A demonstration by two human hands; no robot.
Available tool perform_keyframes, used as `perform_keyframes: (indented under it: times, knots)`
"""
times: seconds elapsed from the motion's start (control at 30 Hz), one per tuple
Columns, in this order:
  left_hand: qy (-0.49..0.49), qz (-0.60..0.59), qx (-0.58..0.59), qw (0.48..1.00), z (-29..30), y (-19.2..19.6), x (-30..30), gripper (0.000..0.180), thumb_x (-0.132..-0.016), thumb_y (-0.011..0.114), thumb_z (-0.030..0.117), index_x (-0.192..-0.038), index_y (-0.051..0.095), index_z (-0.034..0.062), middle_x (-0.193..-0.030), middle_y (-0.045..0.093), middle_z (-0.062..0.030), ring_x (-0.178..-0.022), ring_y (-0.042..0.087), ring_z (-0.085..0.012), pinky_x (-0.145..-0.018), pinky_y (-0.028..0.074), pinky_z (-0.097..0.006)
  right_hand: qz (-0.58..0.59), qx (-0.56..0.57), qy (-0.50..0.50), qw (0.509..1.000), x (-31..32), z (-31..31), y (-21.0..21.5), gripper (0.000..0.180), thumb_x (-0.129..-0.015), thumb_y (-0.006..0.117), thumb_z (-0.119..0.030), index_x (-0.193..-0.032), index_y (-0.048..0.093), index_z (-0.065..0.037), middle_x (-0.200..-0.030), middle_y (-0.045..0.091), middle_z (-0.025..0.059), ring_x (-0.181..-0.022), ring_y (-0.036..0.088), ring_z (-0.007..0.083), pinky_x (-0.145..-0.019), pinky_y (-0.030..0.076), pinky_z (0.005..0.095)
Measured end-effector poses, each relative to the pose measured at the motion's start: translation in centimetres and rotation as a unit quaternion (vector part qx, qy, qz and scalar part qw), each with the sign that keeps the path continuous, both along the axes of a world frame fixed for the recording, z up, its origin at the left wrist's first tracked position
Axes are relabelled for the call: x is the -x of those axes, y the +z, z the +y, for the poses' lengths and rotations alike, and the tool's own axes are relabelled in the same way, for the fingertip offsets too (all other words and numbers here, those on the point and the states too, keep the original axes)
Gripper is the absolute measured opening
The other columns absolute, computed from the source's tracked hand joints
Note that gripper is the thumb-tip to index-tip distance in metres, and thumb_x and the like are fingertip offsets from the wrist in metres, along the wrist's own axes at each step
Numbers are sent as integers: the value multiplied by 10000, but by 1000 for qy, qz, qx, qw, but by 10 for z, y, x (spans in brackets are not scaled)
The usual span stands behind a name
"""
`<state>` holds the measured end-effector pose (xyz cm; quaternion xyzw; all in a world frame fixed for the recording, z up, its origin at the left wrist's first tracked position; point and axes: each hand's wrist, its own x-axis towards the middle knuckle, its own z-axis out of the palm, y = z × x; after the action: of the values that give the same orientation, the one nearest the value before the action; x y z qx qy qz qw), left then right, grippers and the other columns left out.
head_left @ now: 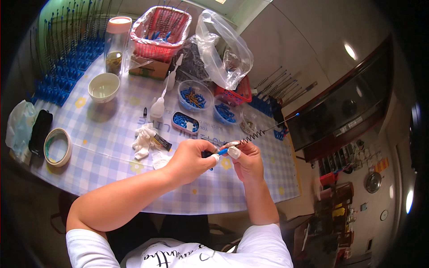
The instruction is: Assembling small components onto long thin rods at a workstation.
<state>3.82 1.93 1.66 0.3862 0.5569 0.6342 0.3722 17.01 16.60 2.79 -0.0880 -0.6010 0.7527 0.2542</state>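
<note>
Close together above the table's near side, both my hands grip a thin dark rod with a coiled spring section (253, 136). It slants up to the right and ends in a blue tip. My left hand (190, 160) pinches its lower end, where a blue piece (223, 152) and something dark show between the fingers. My right hand (248, 161) closes round the rod just below the coil, with white wraps on some fingertips. Ahead of them sit a small tin of blue parts (185, 122), a bowl of blue and orange parts (195, 96) and another bowl of blue parts (225, 111).
Crumpled white tissue (144, 139) and a small dark tube (161, 142) lie left of my hands. Farther off stand a red basket (161, 49), a lidded jar (118, 44) and a white bowl (103, 87). A tape roll (57, 147) rests at far left. Rods in blue holders (67, 71) line the back.
</note>
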Motion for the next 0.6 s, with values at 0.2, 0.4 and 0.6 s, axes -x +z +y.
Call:
perform_keyframes:
  times: [0.2, 0.4, 0.6]
  knots:
    - [1, 4, 23, 1000, -2, 2, 1, 241, -774, 660, 120, -965, 672, -26, -716, 648, -70, -646, 586, -98, -604, 474, -267, 7, 21, 7, 1000, 1, -1, 1, 151, -806, 659, 34, -947, 665, -20, -931, 690, 134, -871, 661, 204, -826, 518, 338]
    - [8, 2, -12, 1000, -2, 1, -2, 210, -786, 660, 71, -964, 660, -41, -691, 634, -10, -603, 541, -27, -516, 426, -212, 27, 8, 12, 1000, 0, -1, 1, 167, -794, 671, 37, -951, 664, -18, -932, 688, 141, -870, 665, 215, -813, 530, 344]
    - [69, 89, -61, 992, -7, 4, -4, 222, -737, 659, 100, -935, 673, -2, -810, 648, -120, -696, 623, -197, -633, 484, -306, 60, -35, -4, 998, 1, -5, -1, 176, -787, 685, 27, -952, 661, -30, -944, 684, 141, -898, 663, 234, -834, 523, 360]
